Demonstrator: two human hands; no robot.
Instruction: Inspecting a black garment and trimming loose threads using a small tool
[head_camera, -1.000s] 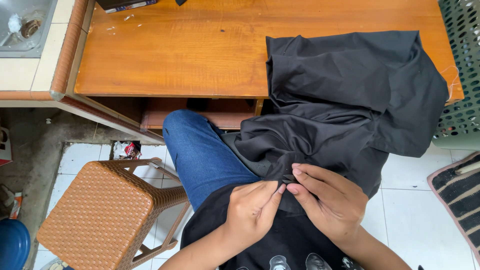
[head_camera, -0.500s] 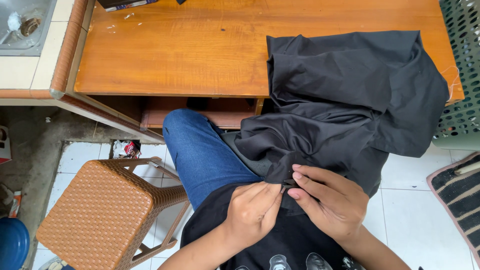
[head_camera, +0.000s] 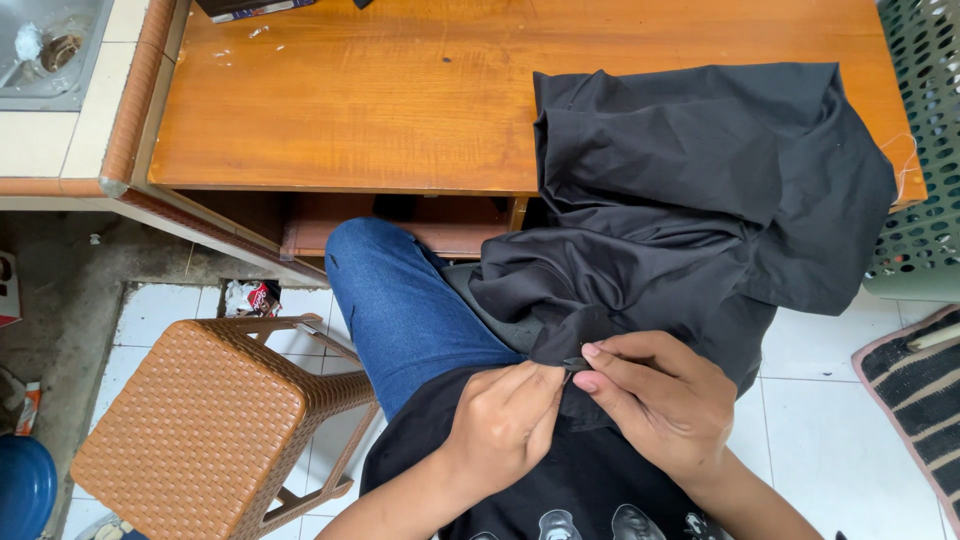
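Nothing much has moved since a moment ago: both hands stay pinched together on one edge of the soft black cloth garment (head_camera: 690, 200). It hangs from the orange wooden table (head_camera: 350, 100) onto the lap. Left hand (head_camera: 503, 425) and right hand (head_camera: 655, 400) squeeze a small fold. It looks light and floppy, best held by the edge.
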